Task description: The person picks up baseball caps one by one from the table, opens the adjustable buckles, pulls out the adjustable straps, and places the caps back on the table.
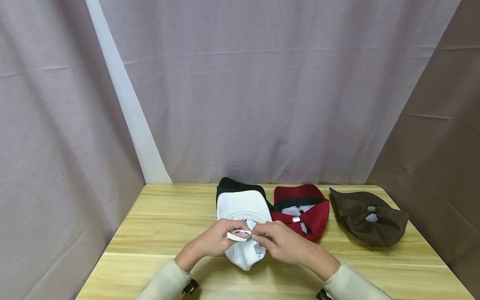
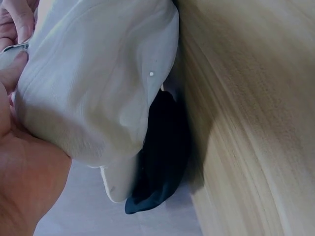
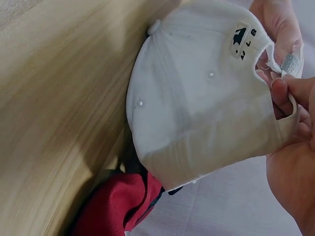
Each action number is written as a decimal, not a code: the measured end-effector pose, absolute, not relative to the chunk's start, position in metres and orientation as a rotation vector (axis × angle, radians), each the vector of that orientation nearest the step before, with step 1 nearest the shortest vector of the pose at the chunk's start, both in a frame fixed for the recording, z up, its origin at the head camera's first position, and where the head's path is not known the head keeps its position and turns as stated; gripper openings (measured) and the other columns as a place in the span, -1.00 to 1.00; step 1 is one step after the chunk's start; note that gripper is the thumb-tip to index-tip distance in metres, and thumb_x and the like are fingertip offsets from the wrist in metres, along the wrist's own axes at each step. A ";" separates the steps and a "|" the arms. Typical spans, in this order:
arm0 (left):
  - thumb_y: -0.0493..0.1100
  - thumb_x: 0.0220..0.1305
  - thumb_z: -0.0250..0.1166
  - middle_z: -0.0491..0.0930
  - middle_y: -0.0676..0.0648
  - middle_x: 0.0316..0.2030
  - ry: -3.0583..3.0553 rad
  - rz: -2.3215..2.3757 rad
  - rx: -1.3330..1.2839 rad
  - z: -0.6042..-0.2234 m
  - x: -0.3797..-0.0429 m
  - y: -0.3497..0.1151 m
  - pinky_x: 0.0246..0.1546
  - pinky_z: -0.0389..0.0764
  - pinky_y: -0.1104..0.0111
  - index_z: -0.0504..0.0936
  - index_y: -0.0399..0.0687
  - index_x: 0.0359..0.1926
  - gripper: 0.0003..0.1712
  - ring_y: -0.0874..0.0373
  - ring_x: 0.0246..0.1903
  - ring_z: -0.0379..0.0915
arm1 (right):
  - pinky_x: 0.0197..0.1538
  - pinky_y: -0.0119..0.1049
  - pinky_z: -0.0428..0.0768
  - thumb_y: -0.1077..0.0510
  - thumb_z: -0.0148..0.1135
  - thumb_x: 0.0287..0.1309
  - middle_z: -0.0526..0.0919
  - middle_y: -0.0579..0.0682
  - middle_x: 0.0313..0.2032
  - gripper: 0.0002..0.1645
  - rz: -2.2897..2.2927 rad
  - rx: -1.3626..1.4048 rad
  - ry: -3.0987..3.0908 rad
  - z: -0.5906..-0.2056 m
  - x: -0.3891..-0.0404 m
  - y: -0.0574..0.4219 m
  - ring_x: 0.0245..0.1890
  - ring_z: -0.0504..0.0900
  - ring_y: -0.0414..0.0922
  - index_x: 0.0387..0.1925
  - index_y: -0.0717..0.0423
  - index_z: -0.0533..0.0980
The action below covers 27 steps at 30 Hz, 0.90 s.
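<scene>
Cream cloth on the sleeves [image 1: 165, 280] nearest, with a black band [image 1: 190, 286] at each wrist. Beneath, a pale tabletop [image 1: 168, 225] with wood grain running from side to side. Just beyond the sleeves, left hand [image 1: 213, 239] and right hand [image 1: 283, 246] close together at the middle of the table, thumbs and fingers of both pinching the strap [image 1: 234, 238] at the back of a white cap [image 1: 241, 204]. On that strap, between the hands, a small metal buckle [image 3: 291, 64]. Crown of the white cap towards the person, brim pointing away; beside the strap opening, a patch [image 3: 240, 39] with a dark figure and letters. Cannot tell whether touching the wood or just above it.

Just right of the white cap, a red cap [image 1: 318, 221], brim away, dark band inside, metal clasp [image 1: 296, 219] over the rear opening. Farther right, apart from the red one, a brown cap [image 1: 376, 231] with a strap and metal clasp at the opening. Behind the white brim and partly hidden by it, a black cap [image 1: 236, 185] near the far table edge. Last of all, creased greyish-mauve curtains [image 1: 262, 104], with a pale strip [image 1: 127, 96] slanting down at left.
</scene>
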<state>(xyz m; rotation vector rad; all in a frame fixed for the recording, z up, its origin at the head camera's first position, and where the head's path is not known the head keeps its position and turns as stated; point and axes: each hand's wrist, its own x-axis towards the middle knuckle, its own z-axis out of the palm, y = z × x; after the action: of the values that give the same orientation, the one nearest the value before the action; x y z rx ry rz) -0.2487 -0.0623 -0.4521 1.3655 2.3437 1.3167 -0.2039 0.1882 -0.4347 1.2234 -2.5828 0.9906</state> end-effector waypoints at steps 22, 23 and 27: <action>-0.14 0.52 0.30 0.70 0.05 -0.26 2.316 1.316 1.268 -0.453 -0.250 -0.064 -0.11 0.54 0.49 0.75 0.08 -0.16 -0.89 0.38 -0.23 0.50 | -0.25 -0.50 0.56 0.32 0.21 0.44 0.70 -0.17 -0.36 -0.73 0.987 1.157 -2.675 -0.436 -0.199 0.189 -0.36 0.49 -0.43 -0.04 -0.09 0.68; -0.14 0.52 0.29 0.70 0.05 -0.26 2.316 1.314 1.273 -0.452 -0.250 -0.063 -0.11 0.54 0.49 0.75 0.08 -0.16 -0.89 0.37 -0.23 0.50 | -0.26 -0.50 0.55 0.31 0.22 0.44 0.67 -0.20 -0.39 -0.74 0.977 1.145 -2.674 -0.435 -0.199 0.189 -0.38 0.48 -0.43 -0.05 -0.11 0.67; -0.11 0.54 0.27 0.71 0.05 -0.26 2.307 1.318 1.291 -0.451 -0.251 -0.064 -0.10 0.56 0.48 0.75 0.09 -0.15 -0.88 0.38 -0.23 0.51 | -0.26 -0.50 0.53 0.19 0.28 0.45 0.60 -0.34 -0.40 -0.85 0.943 1.116 -2.653 -0.436 -0.199 0.188 -0.37 0.48 -0.43 -0.11 -0.18 0.65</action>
<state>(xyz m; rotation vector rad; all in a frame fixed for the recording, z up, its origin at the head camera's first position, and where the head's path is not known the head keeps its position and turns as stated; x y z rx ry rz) -0.2509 -0.0636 -0.4514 1.2912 2.3073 1.3176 -0.1990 0.1882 -0.4360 1.1165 -2.6533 0.9432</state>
